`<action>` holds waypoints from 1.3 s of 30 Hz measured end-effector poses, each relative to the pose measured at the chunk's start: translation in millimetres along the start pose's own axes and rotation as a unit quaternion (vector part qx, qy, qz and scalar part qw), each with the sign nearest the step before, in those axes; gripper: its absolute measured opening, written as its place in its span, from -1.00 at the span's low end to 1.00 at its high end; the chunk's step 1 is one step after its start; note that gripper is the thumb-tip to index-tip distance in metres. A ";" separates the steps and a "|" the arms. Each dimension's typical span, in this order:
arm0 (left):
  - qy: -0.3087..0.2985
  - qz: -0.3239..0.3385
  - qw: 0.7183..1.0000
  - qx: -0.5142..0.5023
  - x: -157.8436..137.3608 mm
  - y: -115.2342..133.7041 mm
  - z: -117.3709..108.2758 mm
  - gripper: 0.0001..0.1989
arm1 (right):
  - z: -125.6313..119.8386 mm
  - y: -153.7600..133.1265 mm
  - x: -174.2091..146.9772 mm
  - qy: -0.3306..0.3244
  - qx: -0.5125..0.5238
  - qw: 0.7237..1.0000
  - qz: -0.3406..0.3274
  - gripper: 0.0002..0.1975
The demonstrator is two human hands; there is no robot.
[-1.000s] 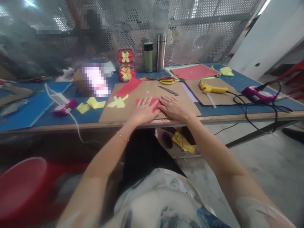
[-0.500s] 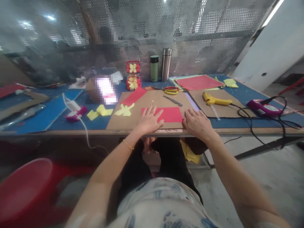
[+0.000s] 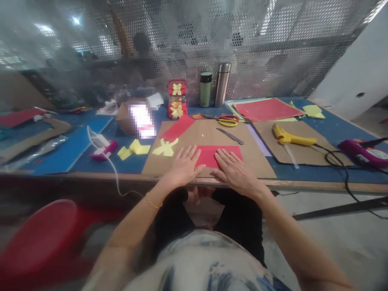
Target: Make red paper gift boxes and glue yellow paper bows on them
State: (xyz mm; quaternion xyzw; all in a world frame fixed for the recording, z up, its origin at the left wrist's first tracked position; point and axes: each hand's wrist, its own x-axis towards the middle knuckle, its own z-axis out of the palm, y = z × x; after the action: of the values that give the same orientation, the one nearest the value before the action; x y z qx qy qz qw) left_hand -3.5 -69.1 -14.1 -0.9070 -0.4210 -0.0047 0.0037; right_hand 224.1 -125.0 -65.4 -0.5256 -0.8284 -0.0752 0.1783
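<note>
A red paper rectangle (image 3: 208, 156) lies flat on a brown cardboard sheet (image 3: 254, 161) near the table's front edge. My left hand (image 3: 185, 163) rests with its fingers stretched out over the paper's left end. On the right part of the same paper my right hand (image 3: 233, 166) lies flat, fingers extended. Just beyond the left hand are a cut yellow paper shape (image 3: 165, 148) and a slanting red paper strip (image 3: 178, 127). A dark flat blade (image 3: 229, 136) lies on the cardboard above the right hand.
Scissors with yellow and red handles (image 3: 228, 122) lie behind the cardboard. A yellow glue gun (image 3: 292, 138) sits at right, its cable running to a purple power block (image 3: 363, 152). A lit phone (image 3: 142, 120), a green flask (image 3: 205, 91) and a steel flask (image 3: 223, 85) stand at the back.
My right hand has moved left from the paper's right edge onto its top, its fingers now spread flat. My left hand has shifted towards the paper's left edge. The camera view has shifted slightly.
</note>
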 end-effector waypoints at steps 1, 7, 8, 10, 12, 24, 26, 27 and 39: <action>0.005 -0.002 1.000 0.003 -6.5 -5.9 0.5 -0.27 | -1.0 0.2 -1.0 0.001 -0.002 1.000 -0.003 -0.28; 0.064 -0.053 0.995 0.046 -32.9 -7.7 1.6 -0.13 | -0.8 -2.2 -2.3 0.014 -0.007 1.000 -0.004 -0.31; 0.089 -0.045 0.994 0.053 -34.0 -2.2 2.7 -0.13 | -0.1 -2.4 -2.7 0.016 -0.006 1.000 -0.003 -0.32; 0.126 0.023 0.990 0.054 -33.4 10.3 7.2 -0.13 | 0.9 -2.7 -3.7 0.020 -0.006 1.000 -0.001 -0.33; 0.134 0.108 0.985 0.035 -30.6 21.1 15.1 -0.13 | 1.6 -2.9 -4.4 0.023 -0.010 1.000 -0.001 -0.33; 0.187 0.077 0.977 0.068 -60.0 4.7 35.5 -0.17 | -7.3 1.5 -14.1 0.008 -0.048 0.998 0.026 -0.30; 0.191 0.071 0.976 0.071 -64.0 3.9 36.6 -0.16 | -14.1 11.7 -29.9 0.018 -0.065 0.997 0.046 -0.28; 0.194 0.072 0.976 0.070 -64.0 4.1 37.2 -0.15 | -18.7 16.7 -37.3 0.024 -0.075 0.995 0.061 -0.28; 0.217 0.101 0.967 0.088 -27.4 10.4 1.3 -0.24 | -19.5 -0.2 38.1 -0.003 -0.005 1.000 0.012 -0.41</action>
State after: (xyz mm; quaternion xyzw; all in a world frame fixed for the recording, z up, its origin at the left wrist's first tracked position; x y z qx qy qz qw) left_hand -13.2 -96.8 -15.7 -0.9182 -0.3154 -0.1634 0.1753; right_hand 213.5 -99.0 -33.1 -0.5371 -0.8220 -0.0755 0.1739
